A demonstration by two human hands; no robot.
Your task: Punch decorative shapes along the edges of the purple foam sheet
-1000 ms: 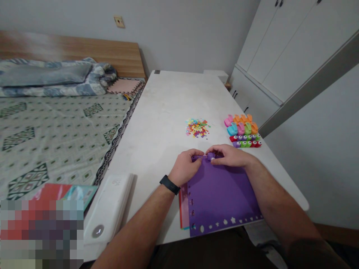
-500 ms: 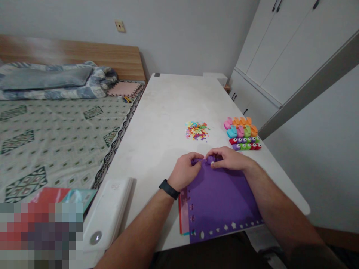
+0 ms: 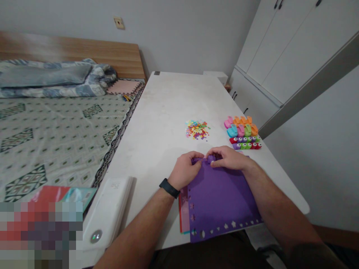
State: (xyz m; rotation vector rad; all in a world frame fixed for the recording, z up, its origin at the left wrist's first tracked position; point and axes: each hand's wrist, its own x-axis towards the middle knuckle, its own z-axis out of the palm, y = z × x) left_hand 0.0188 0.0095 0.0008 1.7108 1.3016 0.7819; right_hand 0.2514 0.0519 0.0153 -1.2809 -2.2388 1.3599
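A purple sheet (image 3: 224,201) lies at the table's near edge, with cut-out shapes punched along its left and near edges. Pink and red sheets (image 3: 183,213) show beneath its left side. My left hand (image 3: 189,168), with a black band on the wrist, pinches the sheet's far edge near the left corner. Just beside it, my right hand (image 3: 230,157) is closed around a small purple craft punch (image 3: 211,159) set at that same far edge. The fingers partly hide the punch.
Small colourful paper cut-outs (image 3: 198,130) lie heaped beyond the sheet. Several coloured craft punches (image 3: 244,130) stand in rows at the table's right edge. A long white device (image 3: 109,213) lies at the left, by the bed (image 3: 64,138). White cabinets (image 3: 280,48) stand on the right.
Both hands stay at the sheet's far edge with the punch and hardly move. The view has shifted very slightly.
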